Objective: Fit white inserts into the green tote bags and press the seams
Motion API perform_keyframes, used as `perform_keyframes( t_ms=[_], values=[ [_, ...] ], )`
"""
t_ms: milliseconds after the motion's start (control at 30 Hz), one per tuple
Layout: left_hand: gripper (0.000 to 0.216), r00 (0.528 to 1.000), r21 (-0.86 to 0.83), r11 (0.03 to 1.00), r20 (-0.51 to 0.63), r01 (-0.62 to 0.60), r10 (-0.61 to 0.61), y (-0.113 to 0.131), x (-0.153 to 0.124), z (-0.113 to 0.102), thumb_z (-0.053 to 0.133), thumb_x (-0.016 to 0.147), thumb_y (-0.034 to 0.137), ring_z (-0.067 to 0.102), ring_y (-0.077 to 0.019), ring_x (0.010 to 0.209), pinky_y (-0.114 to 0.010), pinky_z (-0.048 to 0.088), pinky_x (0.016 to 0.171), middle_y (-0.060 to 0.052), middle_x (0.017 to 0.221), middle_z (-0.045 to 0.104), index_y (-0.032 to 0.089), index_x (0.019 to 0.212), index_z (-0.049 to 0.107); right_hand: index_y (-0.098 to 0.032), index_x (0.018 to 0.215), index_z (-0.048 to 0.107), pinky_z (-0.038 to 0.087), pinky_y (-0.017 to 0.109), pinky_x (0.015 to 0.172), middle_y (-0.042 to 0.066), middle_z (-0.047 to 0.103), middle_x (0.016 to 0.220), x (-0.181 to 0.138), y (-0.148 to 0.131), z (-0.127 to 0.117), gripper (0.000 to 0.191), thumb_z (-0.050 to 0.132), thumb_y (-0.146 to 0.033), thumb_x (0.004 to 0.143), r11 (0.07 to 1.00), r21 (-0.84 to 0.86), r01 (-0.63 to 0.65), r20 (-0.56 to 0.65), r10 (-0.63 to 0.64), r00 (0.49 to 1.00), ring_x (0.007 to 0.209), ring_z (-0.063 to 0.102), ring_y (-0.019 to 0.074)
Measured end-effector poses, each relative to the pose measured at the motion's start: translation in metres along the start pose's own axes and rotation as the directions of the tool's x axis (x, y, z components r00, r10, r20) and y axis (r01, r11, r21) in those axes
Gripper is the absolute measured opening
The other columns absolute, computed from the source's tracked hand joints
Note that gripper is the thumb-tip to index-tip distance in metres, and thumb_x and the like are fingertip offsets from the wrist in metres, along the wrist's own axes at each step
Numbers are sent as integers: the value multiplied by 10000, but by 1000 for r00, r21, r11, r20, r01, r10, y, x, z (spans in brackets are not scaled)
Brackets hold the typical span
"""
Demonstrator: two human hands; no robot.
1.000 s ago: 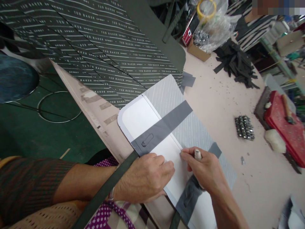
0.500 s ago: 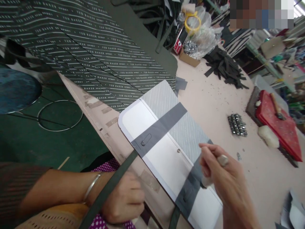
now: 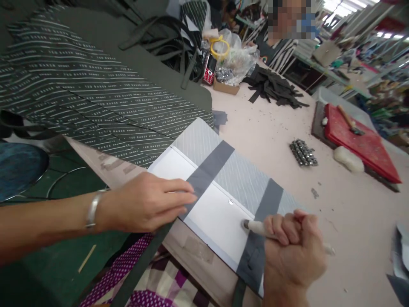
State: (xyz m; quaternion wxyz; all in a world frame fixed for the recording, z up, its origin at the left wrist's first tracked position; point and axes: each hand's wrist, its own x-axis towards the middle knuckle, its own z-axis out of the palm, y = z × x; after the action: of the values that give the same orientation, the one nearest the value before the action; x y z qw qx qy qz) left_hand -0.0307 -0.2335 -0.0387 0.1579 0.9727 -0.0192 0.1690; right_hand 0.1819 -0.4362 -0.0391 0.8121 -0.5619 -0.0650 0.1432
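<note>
A bag panel (image 3: 211,224), white along its near half, lies slanted along the table edge. Two grey strips cross it, a left strip (image 3: 209,168) and a right strip (image 3: 268,200), and a small round metal fastener (image 3: 230,201) sits between them. My left hand (image 3: 153,199) rests with fingers stretched out over the left strip. In my right fist (image 3: 292,243) is a white rod-like tool (image 3: 257,228) with a dark round end, held low over the panel near the right strip; whether it touches is unclear. A dark strap (image 3: 143,266) hangs below the left strip.
Printed dark fabric (image 3: 105,102) covers the table's left side. Beyond stand a small carton (image 3: 226,87), a yellow tape roll (image 3: 220,47) and black strips (image 3: 275,85). To the right are small metal parts (image 3: 303,153) and a hammer (image 3: 351,121) on a red slab (image 3: 361,145).
My left hand has risen from below the table edge onto the panel, fingers opening out. My right hand has turned, so the white tool now shows pointing left. The view has shifted.
</note>
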Motion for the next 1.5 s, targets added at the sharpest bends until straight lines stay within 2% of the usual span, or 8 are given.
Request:
perform_keyframes(
  t_ms=[133, 300, 600, 833, 1033, 1233, 1400, 1500],
  values=[
    [323, 973, 17, 981, 138, -191, 187, 11, 61, 42, 457, 967, 306, 682, -135, 803, -246, 499, 563, -70, 1335, 596, 182, 1242, 574, -202, 704, 553, 283, 199, 381, -127, 266, 400, 15, 3, -2, 232, 588, -366, 864, 979, 177, -99, -55, 110, 992, 333, 177, 52],
    [278, 937, 21, 960, 226, -278, 267, 6, 83, 69, 465, 964, 301, 645, -107, 663, -279, 395, 444, -58, 1305, 608, 184, 1179, 597, -191, 696, 552, 280, 194, 393, -120, 272, 414, 26, 9, -11, 231, 576, -336, 875, 954, 272, -123, -74, 148, 986, 342, 166, 50],
    [237, 940, -7, 962, 209, -273, 268, 1, 80, 74, 463, 961, 222, 619, -112, 646, -288, 410, 464, -54, 1125, 654, 159, 1140, 605, -179, 690, 568, 288, 176, 395, -115, 301, 404, 35, 22, -3, 239, 576, -324, 880, 927, 348, -142, -84, 182, 980, 332, 209, 42],
    [249, 946, -8, 959, 163, -283, 281, -1, 77, 77, 481, 916, 157, 587, -112, 626, -290, 365, 439, -66, 1087, 658, 148, 1130, 608, -174, 674, 545, 333, 144, 413, -120, 297, 415, 42, 38, -11, 212, 635, -295, 823, 945, 290, -150, 32, 147, 989, 338, 230, 34],
    [243, 952, -20, 966, 163, -258, 258, 0, 74, 76, 452, 918, 133, 543, -119, 588, -329, 339, 421, -61, 1094, 652, 154, 1090, 622, -172, 670, 533, 335, 142, 415, -124, 238, 414, 40, 38, -6, 189, 599, -260, 824, 953, 265, -146, 27, 144, 989, 336, 199, 34],
    [247, 948, -70, 972, 213, -226, 236, -1, 75, 77, 459, 914, 135, 573, -125, 636, -334, 313, 430, -56, 1170, 656, 179, 1089, 626, -164, 622, 504, 302, 145, 407, -117, 232, 416, 40, 39, -1, 208, 580, -215, 809, 954, 268, -137, -48, 155, 987, 354, 165, 29],
    [247, 937, -123, 968, 251, -219, 244, -4, 77, 77, 457, 919, 151, 589, -127, 658, -339, 314, 431, -46, 1219, 647, 184, 1081, 641, -186, 637, 533, 266, 182, 379, -107, 221, 419, 28, 33, 17, 286, 495, -295, 899, 984, 175, -43, -78, 58, 995, 363, 117, 56],
    [251, 938, -129, 968, 248, -216, 242, -5, 78, 76, 471, 911, 148, 592, -119, 632, -343, 303, 408, -39, 1224, 648, 173, 1081, 653, -220, 696, 569, 268, 212, 378, -102, 201, 429, 14, 27, 31, 344, 428, -370, 971, 996, 72, 43, 13, -45, 999, 352, 121, 75]
  ],
)
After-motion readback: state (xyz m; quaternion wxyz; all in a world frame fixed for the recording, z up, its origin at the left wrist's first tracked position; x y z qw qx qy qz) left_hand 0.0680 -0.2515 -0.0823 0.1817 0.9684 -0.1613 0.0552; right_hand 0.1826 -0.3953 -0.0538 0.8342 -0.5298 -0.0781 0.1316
